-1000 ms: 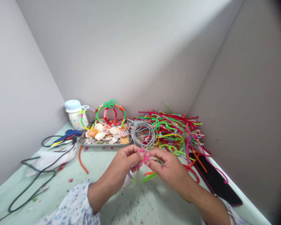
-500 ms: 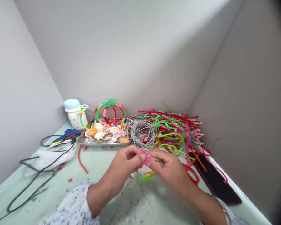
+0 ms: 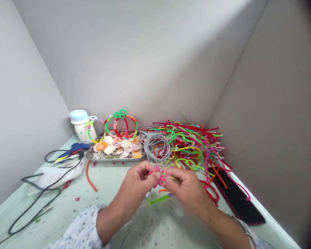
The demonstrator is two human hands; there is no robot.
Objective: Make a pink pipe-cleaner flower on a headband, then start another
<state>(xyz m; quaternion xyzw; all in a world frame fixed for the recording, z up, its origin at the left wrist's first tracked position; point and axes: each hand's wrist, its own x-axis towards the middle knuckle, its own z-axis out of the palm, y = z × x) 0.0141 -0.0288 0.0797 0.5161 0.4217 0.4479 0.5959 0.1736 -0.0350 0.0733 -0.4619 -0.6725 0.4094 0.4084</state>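
Over the front middle of the table, my left hand [image 3: 134,185] and my right hand [image 3: 189,190] meet with their thumbs and fingers pinched on a pink pipe-cleaner flower [image 3: 163,180] made of small loops. My left thumb presses across its left part, while my right fingertips close on its right edge. Just beneath the flower shows a bent lime-green pipe-cleaner strip [image 3: 159,200] between the hands; whether it joins the flower is hidden. An orange pipe-cleaner end [image 3: 162,190] shows behind it.
A metal tray [image 3: 115,160] of shells carries pipe-cleaner rings [image 3: 122,128]. Beside it lie coiled grey wire [image 3: 158,148] and a heap of colourful pipe cleaners [image 3: 194,141]. A black panel [image 3: 245,204] is at right; a lidded bottle [image 3: 83,128], blue glue gun [image 3: 76,148] and black cable [image 3: 45,189] are at left.
The pink flower has turned and shifted slightly left between my fingers. The lime-green strip beneath has swung left and now shows as a bent length.
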